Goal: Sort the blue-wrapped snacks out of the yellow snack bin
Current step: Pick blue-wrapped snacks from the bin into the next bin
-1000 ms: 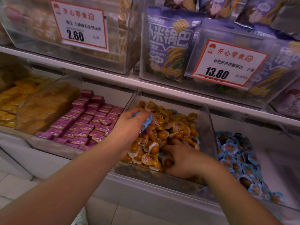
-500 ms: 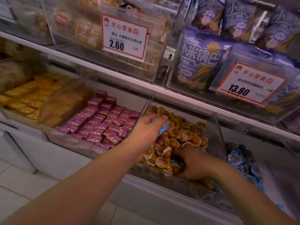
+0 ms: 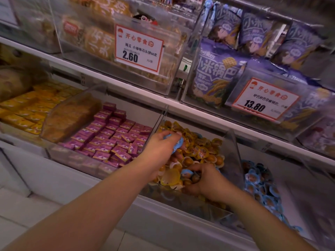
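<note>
Blue-wrapped snacks (image 3: 175, 143) are gripped in the left hand (image 3: 161, 149), presumably kept clear above the yellow snack bin (image 3: 233, 160) while sorting goes on. Another blue one (image 3: 186, 173) is being pinched by the right hand (image 3: 206, 180) among the yellow pile.

Both forearms are bare to the frame's edge, with no sleeves showing. The left hand (image 3: 159, 147) and right hand (image 3: 208, 180) wear no gloves, rings or watches.
</note>
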Demonstrator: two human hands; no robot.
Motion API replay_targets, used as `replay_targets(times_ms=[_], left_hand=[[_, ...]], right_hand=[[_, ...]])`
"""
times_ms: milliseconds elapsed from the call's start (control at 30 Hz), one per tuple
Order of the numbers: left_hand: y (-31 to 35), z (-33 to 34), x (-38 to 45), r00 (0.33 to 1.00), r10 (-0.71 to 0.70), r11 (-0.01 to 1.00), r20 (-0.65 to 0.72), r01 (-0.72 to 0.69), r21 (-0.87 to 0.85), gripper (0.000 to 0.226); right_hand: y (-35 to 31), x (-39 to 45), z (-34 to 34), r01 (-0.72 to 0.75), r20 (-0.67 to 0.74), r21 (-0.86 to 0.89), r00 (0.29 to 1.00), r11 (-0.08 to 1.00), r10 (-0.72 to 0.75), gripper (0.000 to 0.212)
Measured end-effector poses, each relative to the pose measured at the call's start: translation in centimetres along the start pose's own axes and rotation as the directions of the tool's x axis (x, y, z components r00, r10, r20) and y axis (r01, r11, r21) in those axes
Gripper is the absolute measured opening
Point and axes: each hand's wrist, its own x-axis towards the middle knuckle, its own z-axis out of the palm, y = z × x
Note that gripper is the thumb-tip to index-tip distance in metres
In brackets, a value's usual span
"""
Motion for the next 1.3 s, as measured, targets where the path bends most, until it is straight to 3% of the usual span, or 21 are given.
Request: replay_targets(times_ms=[133, 233, 267, 333, 400, 467, 600, 767, 900, 967, 1033, 1133, 1200, 1300], left_hand=[[-0.1, 0.0, 0.3, 1.000, 0.004, 1.000, -0.013, -0.004, -0.015, 0.025], [-0.5, -0.1, 0.5, 1.000, 0.017, 1.000, -0.026, -0.017, 0.022, 0.016], [-0.7, -0.2, 0.5, 0.999, 0.024, 0.999, -0.029, -0.023, 0.031, 0.013], [-0.9, -0.2, 0.6, 0.998, 0.039, 0.999, -0.042, -0.039, 0.019, 0.012], [-0.9, -0.1, 0.6, 0.997, 0.054, 0.998, -0.058, -0.053, 0.017, 0.012], [-0.9, 0.0, 0.6, 0.996, 0.075, 0.996, -0.050, -0.073, 0.041, 0.013], [-1.2, 0.0, 0.4, 0.994, 0.109, 0.984, -0.024, -0.105, 0.144, 0.034], [-1.5, 0.3, 0.7, 0.994, 0.112, 0.968, -0.015, -0.106, 0.230, 0.025], [-1.8, 1.3, 1.0, 0.987, 0.163, 0.957, 0.012, -0.161, 0.239, 0.006], [-2.3, 1.7, 1.1, 0.972, 0.229, 0.910, 0.054, -0.234, 0.342, 0.004], [-2.9, 2.0, 1.3, 0.938, 0.319, 0.797, 0.135, -0.343, 0.497, 0.004], [-3.6, 1.8, 1.2, 0.873, 0.352, 0.507, 0.337, -0.481, 0.715, 0.023], [-3.6, 1.6, 1.1, 0.846, 0.331, 0.355, 0.419, -0.523, 0.775, 0.033], [-3.4, 1.2, 1.1, 0.811, 0.321, 0.168, 0.489, -0.557, 0.813, 0.021]], right_hand=[[-1.1, 0.8, -1.5, -0.064, -0.163, 0.401, 0.977, 0.914, 0.140, 0.018], [-2.6, 1.9, -3.1, -0.081, -0.214, 0.736, 0.914, 0.672, 0.344, 0.007], [-2.8, 2.3, -3.5, -0.072, -0.196, 0.807, 0.904, 0.586, 0.381, 0.016], [-3.1, 2.4, -3.7, -0.118, -0.087, 0.880, 0.913, 0.460, 0.400, 0.031], [-3.2, 2.0, -3.0, -0.182, 0.012, 0.897, 0.921, 0.402, 0.389, 0.041], [-2.7, 1.5, -2.2, -0.155, -0.007, 0.916, 0.916, 0.370, 0.401, 0.049], [-1.3, 0.2, -1.4, -0.053, -0.067, 0.959, 0.911, 0.278, 0.406, 0.042], [-1.0, -0.2, -0.7, -0.077, -0.125, 0.883, 0.912, 0.463, 0.391, 0.026], [-1.2, 0.1, -0.9, -0.046, -0.176, 0.840, 0.919, 0.540, 0.353, 0.020], [-1.2, 0.0, -1.2, -0.016, -0.192, 0.822, 0.933, 0.569, 0.303, 0.017], [-1.0, -0.3, -1.5, 0.007, -0.235, 0.780, 0.930, 0.626, 0.283, 0.019], [-1.0, -0.7, -1.7, -0.022, -0.238, 0.721, 0.931, 0.692, 0.278, 0.021], [-1.3, -1.1, -1.8, -0.061, -0.228, 0.662, 0.933, 0.747, 0.278, 0.015], [-1.8, -1.9, -2.5, -0.059, -0.326, 0.414, 0.922, 0.908, 0.208, 0.010]])
